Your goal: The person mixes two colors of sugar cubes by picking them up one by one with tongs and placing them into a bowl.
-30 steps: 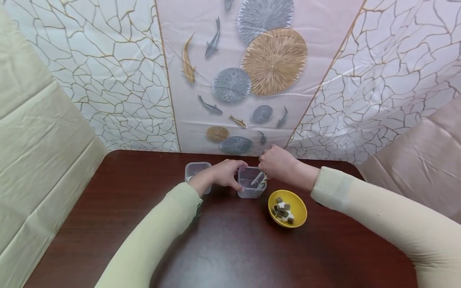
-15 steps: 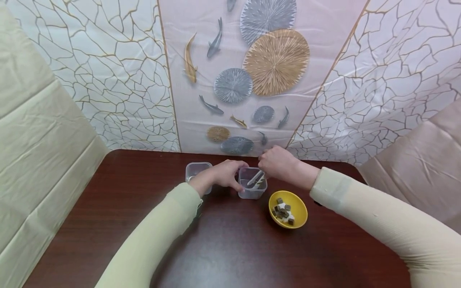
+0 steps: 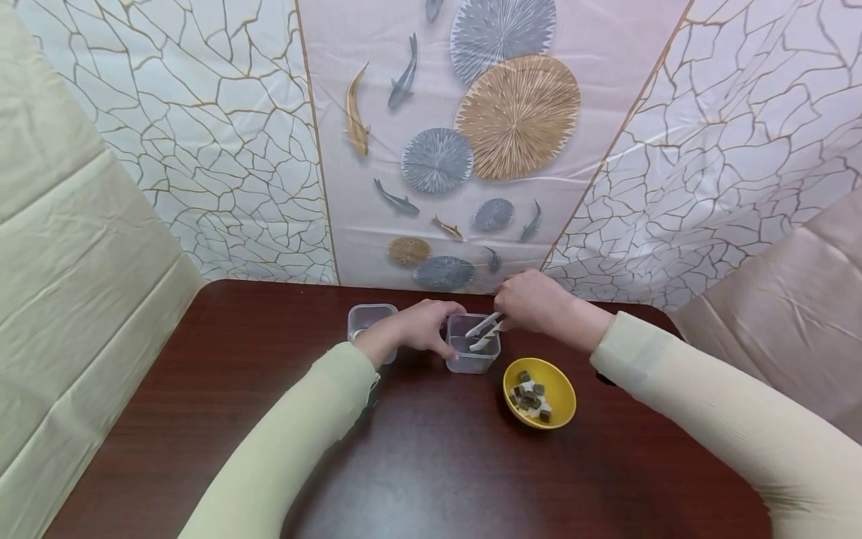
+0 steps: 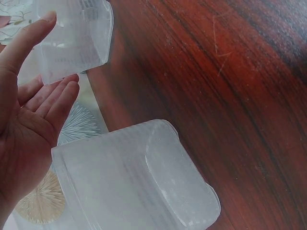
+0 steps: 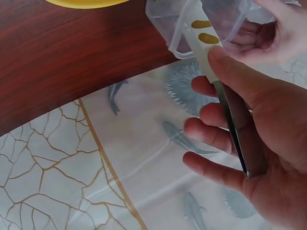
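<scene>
My left hand (image 3: 424, 326) holds a clear plastic container (image 3: 470, 364) by its left side, thumb toward the front and fingers at the back. In the left wrist view, the thumb and fingertips touch the walls of that container (image 4: 76, 52). My right hand (image 3: 532, 301) grips a pair of tongs (image 3: 481, 326) with pale tips and metal arms. Both tips reach into the container and stand apart; I see nothing clearly between them. In the right wrist view, my thumb presses on the tongs (image 5: 204, 52) while the fingers lie curled along the other side.
A yellow bowl (image 3: 559, 389) with several brown and white cubes (image 3: 530, 397) stands to the right, in front of my right forearm. Another clear container (image 3: 357, 322) is behind my left wrist. A patterned cloth (image 3: 438, 217) rises at the table's (image 3: 431, 464) back edge.
The tongs' tips came closer together half a second ago and now stand apart again. My right hand has drawn slightly to the right. My left hand stays on the container.
</scene>
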{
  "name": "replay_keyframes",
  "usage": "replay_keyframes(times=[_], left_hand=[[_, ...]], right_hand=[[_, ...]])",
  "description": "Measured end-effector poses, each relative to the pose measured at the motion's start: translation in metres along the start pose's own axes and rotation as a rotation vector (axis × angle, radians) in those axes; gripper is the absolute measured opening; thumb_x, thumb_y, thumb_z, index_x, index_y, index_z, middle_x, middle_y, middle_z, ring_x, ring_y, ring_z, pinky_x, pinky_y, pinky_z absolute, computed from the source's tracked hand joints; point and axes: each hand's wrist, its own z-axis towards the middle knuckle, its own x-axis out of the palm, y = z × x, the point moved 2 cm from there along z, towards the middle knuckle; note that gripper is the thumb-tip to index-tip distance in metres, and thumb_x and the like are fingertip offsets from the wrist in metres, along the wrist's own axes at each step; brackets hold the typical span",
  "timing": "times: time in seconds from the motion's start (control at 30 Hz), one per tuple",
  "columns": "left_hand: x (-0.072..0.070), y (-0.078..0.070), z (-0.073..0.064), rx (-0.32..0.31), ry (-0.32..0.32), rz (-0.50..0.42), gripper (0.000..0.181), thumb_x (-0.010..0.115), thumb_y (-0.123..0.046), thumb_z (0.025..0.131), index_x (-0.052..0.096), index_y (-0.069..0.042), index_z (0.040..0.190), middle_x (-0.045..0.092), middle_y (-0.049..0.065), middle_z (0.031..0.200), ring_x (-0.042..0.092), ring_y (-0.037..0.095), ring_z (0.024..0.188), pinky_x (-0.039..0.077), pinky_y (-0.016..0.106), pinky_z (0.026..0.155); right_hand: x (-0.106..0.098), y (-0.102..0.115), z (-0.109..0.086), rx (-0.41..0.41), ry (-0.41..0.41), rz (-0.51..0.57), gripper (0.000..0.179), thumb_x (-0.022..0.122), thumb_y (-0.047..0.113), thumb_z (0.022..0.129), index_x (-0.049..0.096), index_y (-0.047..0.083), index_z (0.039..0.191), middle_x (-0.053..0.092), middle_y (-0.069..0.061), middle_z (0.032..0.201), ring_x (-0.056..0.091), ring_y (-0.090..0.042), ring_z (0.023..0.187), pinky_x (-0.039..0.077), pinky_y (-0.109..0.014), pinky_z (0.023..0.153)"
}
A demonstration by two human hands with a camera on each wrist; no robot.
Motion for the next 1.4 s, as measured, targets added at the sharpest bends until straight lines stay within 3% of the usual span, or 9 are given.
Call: replay_keyframes(times=[0.23,0.83,1.3,1.33,1.4], left_hand=[[-0.002,0.001,-0.002,-0.004,-0.005,0.015,0.079,0.093,-0.025,0.082,0.056,-0.003,0.148,0.067,0.012,0.137,0.064,0.027,0.124,0.051,0.036,0.109],[-0.002,0.002,-0.001,0.007,-0.001,0.009,0.079,0.092,-0.025,0.083,0.055,-0.002,0.149,0.067,0.012,0.139,0.063,0.025,0.125,0.051,0.037,0.110],[-0.001,0.000,0.000,-0.013,0.017,0.013,0.079,0.092,-0.026,0.084,0.055,-0.003,0.150,0.066,0.011,0.141,0.060,0.024,0.129,0.048,0.036,0.114],[0.004,0.008,0.005,-0.013,0.011,0.026,0.081,0.092,-0.029,0.084,0.054,-0.004,0.151,0.066,0.011,0.141,0.060,0.024,0.129,0.048,0.037,0.114],[0.004,0.009,0.005,-0.018,0.013,0.023,0.081,0.092,-0.029,0.084,0.054,-0.005,0.151,0.065,0.011,0.141,0.059,0.025,0.130,0.048,0.038,0.114]], right_hand=[[-0.001,0.005,0.001,-0.002,0.056,0.076,0.028,0.089,0.040,0.087,0.075,0.016,0.080,0.072,0.001,0.080,0.067,-0.022,0.074,0.061,-0.039,0.066],[0.001,0.010,0.011,0.018,0.063,0.076,0.031,0.087,0.038,0.089,0.073,0.013,0.078,0.069,-0.001,0.074,0.068,-0.022,0.067,0.062,-0.040,0.065],[-0.007,-0.005,-0.019,-0.008,-0.017,0.245,0.028,0.084,0.032,0.092,0.070,0.021,0.070,0.062,0.006,0.069,0.061,-0.019,0.066,0.057,-0.042,0.061],[-0.008,-0.007,-0.022,-0.015,-0.027,0.253,0.029,0.084,0.031,0.092,0.069,0.022,0.070,0.061,0.007,0.070,0.061,-0.018,0.065,0.057,-0.042,0.060],[-0.011,-0.009,-0.028,-0.024,-0.048,0.268,0.029,0.084,0.031,0.092,0.068,0.022,0.070,0.060,0.008,0.070,0.059,-0.016,0.064,0.055,-0.040,0.058]])
